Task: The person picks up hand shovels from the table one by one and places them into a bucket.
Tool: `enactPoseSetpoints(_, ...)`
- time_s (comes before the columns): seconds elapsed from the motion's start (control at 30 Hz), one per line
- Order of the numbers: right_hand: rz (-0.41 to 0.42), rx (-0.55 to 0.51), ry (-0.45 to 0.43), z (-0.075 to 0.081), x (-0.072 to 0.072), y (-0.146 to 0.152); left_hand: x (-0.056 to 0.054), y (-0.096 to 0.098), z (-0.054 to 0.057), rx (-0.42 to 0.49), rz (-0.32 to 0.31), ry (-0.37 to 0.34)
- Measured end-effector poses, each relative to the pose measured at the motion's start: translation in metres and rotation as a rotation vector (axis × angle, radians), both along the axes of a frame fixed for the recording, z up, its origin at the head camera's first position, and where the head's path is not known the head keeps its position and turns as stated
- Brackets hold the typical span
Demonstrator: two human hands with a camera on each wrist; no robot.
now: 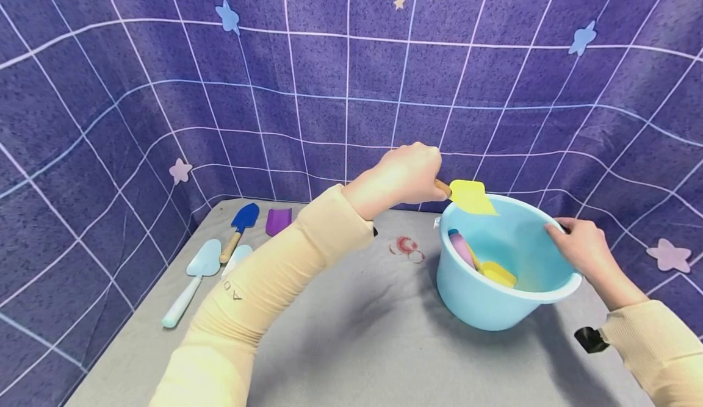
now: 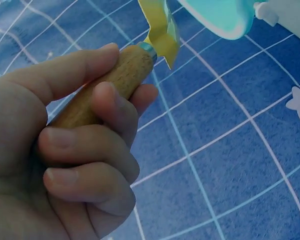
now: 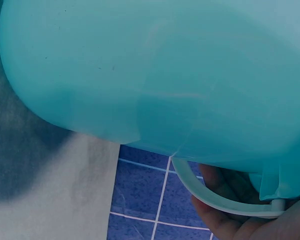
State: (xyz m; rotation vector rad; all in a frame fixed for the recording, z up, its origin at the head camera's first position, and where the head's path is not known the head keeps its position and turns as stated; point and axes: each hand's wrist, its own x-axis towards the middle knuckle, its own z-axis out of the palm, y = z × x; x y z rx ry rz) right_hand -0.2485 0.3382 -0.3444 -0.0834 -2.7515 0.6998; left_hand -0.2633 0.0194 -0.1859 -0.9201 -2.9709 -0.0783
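I have the left hand's (image 1: 409, 174) fingers curled round the wooden handle of the yellow shovel (image 1: 471, 196), with the thumb lying along it. The shovel's long side runs nearly level, and its blade points right and a little down in the head view. The blade is up at the bucket's left back edge; I can't tell if they touch. My right hand (image 1: 584, 245) grips the bucket (image 1: 483, 306) at its right edge, thumb over the rim, fingers by the white carry handle (image 3: 215, 201). Inside the bucket lie a pink tool (image 1: 462, 248) and another yellow blade (image 1: 498, 274). Far to the left, on the gray table (image 1: 351, 346), I see a blue shovel (image 1: 245, 216), a purple tool (image 1: 278, 221) and a pale blue shovel (image 1: 204, 257). The left sleeve (image 1: 285, 276) partly hides one more pale tool (image 1: 239, 255).
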Motion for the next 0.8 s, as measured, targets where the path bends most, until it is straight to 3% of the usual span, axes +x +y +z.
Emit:
enactPoseSetpoints(0.47,-0.01,0.002,-0.008,0.001,0.0,0.002,-0.005,0.038,-0.034,-0.106,-0.192,-0.009)
enactPoseSetpoints(0.63,-0.015,-0.002,-0.008,0.001,-0.002,0.001,-0.004,0.048,-0.045,-0.13,-0.3,0.024)
enactPoseSetpoints(0.8,-0.009,-0.005,-0.021,0.0,-0.001,0.001,-0.002,0.058,-0.057,-0.177,-0.34,0.051)
